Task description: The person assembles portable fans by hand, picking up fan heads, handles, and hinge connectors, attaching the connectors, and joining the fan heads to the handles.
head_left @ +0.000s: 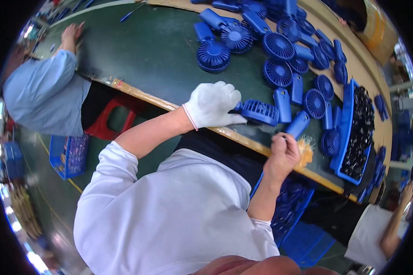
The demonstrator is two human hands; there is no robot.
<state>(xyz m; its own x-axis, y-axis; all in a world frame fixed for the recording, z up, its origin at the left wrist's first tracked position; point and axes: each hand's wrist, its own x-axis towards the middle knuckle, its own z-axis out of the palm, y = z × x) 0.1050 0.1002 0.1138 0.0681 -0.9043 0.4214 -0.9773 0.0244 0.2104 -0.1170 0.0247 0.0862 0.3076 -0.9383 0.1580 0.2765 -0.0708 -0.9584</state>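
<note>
My left hand (212,104), in a white glove, is closed round one end of a blue handheld fan (259,112) at the table's near edge. The fan's round slatted head points right, and the glove hides its other end. My bare right hand (283,156) is pinched closed just in front of the edge. A small dark bit shows at its fingertips, too little to name. Right beside that hand, a yellowish clump with pale strands (305,151) lies on the edge. A blue fan handle (298,123) lies just beyond the fingers.
Many blue fans (278,46) are heaped at the far right of the green table (142,55). A blue tray (343,153) of small black parts stands right. Below the table is a blue bin (303,215). One person (46,89) sits left, another (371,229) right.
</note>
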